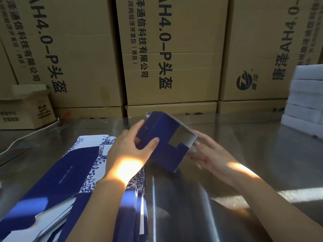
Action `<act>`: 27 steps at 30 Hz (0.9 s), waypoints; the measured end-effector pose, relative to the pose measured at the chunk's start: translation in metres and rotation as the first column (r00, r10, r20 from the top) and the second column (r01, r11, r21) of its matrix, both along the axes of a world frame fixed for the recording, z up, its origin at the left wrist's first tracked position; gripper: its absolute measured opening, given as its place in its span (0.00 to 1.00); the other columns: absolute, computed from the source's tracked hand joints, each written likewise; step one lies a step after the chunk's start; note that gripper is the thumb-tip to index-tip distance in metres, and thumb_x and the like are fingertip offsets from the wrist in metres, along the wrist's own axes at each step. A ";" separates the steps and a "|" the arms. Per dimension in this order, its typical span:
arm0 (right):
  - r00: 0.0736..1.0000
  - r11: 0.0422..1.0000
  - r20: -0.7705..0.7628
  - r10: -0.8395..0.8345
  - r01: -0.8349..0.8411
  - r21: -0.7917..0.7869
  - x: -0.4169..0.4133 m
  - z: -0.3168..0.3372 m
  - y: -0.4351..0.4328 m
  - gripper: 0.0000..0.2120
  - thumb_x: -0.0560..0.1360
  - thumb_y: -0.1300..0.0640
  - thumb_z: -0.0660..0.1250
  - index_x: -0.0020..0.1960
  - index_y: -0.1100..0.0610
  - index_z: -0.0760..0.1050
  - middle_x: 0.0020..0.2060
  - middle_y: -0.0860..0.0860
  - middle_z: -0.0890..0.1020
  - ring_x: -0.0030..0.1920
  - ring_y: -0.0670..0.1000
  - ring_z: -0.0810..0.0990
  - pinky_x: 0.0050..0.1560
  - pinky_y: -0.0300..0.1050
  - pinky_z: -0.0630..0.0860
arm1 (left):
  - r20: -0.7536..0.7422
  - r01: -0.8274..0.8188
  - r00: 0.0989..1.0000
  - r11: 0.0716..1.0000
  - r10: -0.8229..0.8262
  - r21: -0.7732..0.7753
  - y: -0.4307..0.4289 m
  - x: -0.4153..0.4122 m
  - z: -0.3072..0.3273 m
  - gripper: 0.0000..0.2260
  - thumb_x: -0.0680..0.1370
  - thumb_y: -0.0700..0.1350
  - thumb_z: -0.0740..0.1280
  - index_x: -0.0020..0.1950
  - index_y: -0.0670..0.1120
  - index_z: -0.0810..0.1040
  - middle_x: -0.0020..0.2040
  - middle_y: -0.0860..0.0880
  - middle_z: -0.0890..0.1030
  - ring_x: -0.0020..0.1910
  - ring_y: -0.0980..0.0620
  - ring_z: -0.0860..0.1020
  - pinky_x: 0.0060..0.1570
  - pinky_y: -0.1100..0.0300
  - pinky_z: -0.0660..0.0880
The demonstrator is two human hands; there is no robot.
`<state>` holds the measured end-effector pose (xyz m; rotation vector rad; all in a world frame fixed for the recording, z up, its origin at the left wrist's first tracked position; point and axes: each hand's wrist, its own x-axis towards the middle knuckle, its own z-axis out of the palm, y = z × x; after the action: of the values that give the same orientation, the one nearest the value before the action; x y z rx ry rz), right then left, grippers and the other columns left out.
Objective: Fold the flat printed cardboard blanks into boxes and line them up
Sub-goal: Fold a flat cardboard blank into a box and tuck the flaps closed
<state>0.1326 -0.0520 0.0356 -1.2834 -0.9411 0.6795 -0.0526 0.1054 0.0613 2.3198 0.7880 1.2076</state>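
Tall brown shipping cartons (173,55) printed with black characters wall off the back of a shiny, reflective table (244,154), and a stack of white boxes (307,100) stands at its far right edge. On the near left of the table lies a loose pile of flat blanks (66,175), dark blue with white floral borders, their long axes running from the near-left corner up toward the middle. The blank in work (162,142) is held up off the table between both hands, just right of that pile and straight ahead of the person. It is partly opened into a sleeve, its open mouth facing right and upward so the pale inside shows, and its long axis slants from the far left down to the near right. The left hand (129,152) grips the left end, thumb laid across the blue upper face and fingers curled behind the far edge. The right hand (208,152) holds the right end with its fingers against the pale end flap; whether it pinches or only props that flap I cannot tell. Both hands sit equally close to the piece, one at each end, so the next fold likely falls to the right hand, which is already at the open mouth, while the left steadies the body.
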 end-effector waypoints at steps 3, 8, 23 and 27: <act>1.000 0.993 -0.015 0.000 0.002 0.116 -0.005 0.005 0.003 0.25 0.69 0.46 0.68 0.66 0.43 0.71 0.57 0.46 0.82 0.55 0.48 0.82 0.48 0.39 0.78 | -0.034 0.056 0.998 0.998 -0.056 0.006 -0.011 0.006 -0.003 0.31 0.68 0.67 0.64 0.68 0.73 0.55 0.36 0.60 0.72 0.35 0.64 0.72 0.31 0.69 0.63; 0.998 0.982 0.000 -0.056 0.055 0.180 -0.008 0.009 0.001 0.25 0.74 0.43 0.61 0.70 0.46 0.67 0.60 0.40 0.79 0.60 0.41 0.78 0.58 0.41 0.72 | -0.155 0.066 0.986 0.998 -0.063 0.017 -0.012 0.013 -0.011 0.26 0.74 0.60 0.64 0.70 0.69 0.59 0.44 0.61 0.65 0.42 0.64 0.72 0.32 0.71 0.64; 0.977 0.963 0.120 -0.173 0.142 0.230 -0.030 0.012 0.008 0.16 0.77 0.55 0.66 0.60 0.37 0.76 0.55 0.39 0.82 0.56 0.41 0.80 0.51 0.35 0.77 | 0.046 0.080 0.995 0.995 -0.083 0.058 -0.013 0.013 -0.008 0.23 0.69 0.68 0.61 0.57 0.58 0.81 0.58 0.62 0.78 0.52 0.70 0.69 0.44 0.83 0.62; 0.950 0.938 0.124 -0.287 0.253 0.236 -0.036 0.009 0.012 0.15 0.75 0.53 0.70 0.56 0.35 0.77 0.53 0.40 0.82 0.56 0.43 0.80 0.55 0.47 0.79 | 0.185 0.156 0.970 0.987 -0.161 0.041 -0.024 0.014 -0.005 0.31 0.63 0.70 0.58 0.51 0.50 0.84 0.48 0.63 0.78 0.51 0.71 0.71 0.50 0.82 0.63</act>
<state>0.0967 -0.0405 0.0443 -1.2522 -0.9154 0.2550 -0.0389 0.0810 0.0567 2.2013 0.5141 1.3468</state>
